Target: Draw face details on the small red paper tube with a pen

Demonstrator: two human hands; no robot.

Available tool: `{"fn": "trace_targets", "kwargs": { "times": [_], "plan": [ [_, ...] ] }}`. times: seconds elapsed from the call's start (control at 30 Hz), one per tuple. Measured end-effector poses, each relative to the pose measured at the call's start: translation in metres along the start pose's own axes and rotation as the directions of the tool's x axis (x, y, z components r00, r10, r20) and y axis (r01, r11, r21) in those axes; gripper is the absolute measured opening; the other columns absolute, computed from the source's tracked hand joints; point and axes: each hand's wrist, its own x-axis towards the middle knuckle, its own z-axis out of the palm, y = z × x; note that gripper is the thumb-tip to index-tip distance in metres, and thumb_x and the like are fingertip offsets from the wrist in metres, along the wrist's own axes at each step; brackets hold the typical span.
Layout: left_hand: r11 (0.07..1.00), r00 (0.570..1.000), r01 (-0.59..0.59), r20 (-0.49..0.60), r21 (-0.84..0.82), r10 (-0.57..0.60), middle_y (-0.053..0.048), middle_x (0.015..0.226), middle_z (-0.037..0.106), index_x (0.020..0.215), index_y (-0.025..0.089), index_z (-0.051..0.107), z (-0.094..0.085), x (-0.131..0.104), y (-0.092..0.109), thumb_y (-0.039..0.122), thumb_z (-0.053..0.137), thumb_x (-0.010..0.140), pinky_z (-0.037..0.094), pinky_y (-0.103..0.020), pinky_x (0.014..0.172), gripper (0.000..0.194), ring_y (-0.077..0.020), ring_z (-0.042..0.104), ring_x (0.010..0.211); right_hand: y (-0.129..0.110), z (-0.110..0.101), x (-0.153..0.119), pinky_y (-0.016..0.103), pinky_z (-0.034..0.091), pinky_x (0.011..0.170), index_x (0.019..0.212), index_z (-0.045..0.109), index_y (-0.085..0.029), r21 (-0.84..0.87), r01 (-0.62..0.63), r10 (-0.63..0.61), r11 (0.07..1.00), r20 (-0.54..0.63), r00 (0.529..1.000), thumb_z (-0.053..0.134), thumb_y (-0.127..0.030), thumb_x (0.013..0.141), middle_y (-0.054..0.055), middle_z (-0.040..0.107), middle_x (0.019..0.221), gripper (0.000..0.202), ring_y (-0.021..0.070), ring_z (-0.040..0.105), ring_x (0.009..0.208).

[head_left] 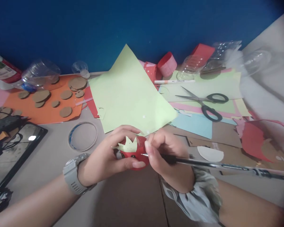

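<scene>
1. One head view: left bare hand (105, 154) clamps the rounded red craft piece (141, 143) with jagged pale-green paper crown (131, 146), near centre; brace it firmly.
2. Right bare hand (167, 143) pinches the slim black-and-silver pen (203, 163), tip at the red surface; press lightly.

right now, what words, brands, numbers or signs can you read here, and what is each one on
None can be read for certain.
Red bottle, label: print too blurred.
White marker: dark print too small.
Pen in the right hand: pale barrel marks too blurred.
Tape roll: blue marking inside, no legible letters.
</scene>
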Motion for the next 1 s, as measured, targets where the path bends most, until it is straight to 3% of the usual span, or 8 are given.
{"fn": "trace_targets", "kwargs": {
  "times": [0.2,0.5,0.87,1.0],
  "plan": [
    [0.999,0.999,0.045,0.007,-0.009,-0.045,-0.01,0.129,0.075,0.11,0.026,0.07,-0.0011,-0.001,-0.0027,0.033,0.099,0.078,0.058,-0.029,0.085,0.044,-0.0265,0.073,0.119,0.0014,0.0001,0.0015,0.028,0.029,0.048,0.077,0.048,-0.026,0.01,0.006,-0.006,1.0,0.019,1.0,0.065,-0.016,0.099,-0.006,0.05,0.063,0.03,0.0106,0.039,0.051],
    [0.998,0.998,0.068,0.008,0.003,-0.068,-0.011,0.128,0.075,0.11,0.026,0.069,0.0016,0.0005,-0.0033,0.033,0.097,0.08,0.057,-0.033,0.087,0.042,-0.0282,0.072,0.118,0.0034,-0.0025,0.0038,0.025,0.029,0.048,0.076,0.046,-0.026,0.032,0.023,-0.025,0.999,0.065,0.998,0.064,-0.017,0.099,-0.008,0.047,0.062,0.03,0.0094,0.037,0.051],
    [0.998,0.998,0.057,0.012,-0.026,-0.057,-0.008,0.128,0.074,0.114,0.026,0.07,-0.0005,-0.0002,-0.004,0.027,0.095,0.081,0.056,-0.029,0.087,0.041,-0.0242,0.072,0.117,0.006,-0.0049,0.0016,0.026,0.031,0.05,0.077,0.045,-0.026,0.009,0.033,-0.034,0.999,0.079,0.996,0.064,-0.017,0.1,-0.007,0.047,0.064,0.031,0.0103,0.039,0.053],
    [0.998,0.998,0.057,-0.003,-0.04,-0.057,-0.008,0.125,0.076,0.111,0.025,0.072,-0.0007,0.0002,-0.0028,0.027,0.095,0.081,0.056,-0.03,0.095,0.038,-0.0237,0.073,0.117,0.0051,-0.0049,0.0031,0.026,0.032,0.05,0.076,0.045,-0.025,0.021,0.056,-0.058,0.998,0.092,0.994,0.064,-0.015,0.099,-0.007,0.048,0.065,0.031,0.0101,0.04,0.053]
  ]
}}
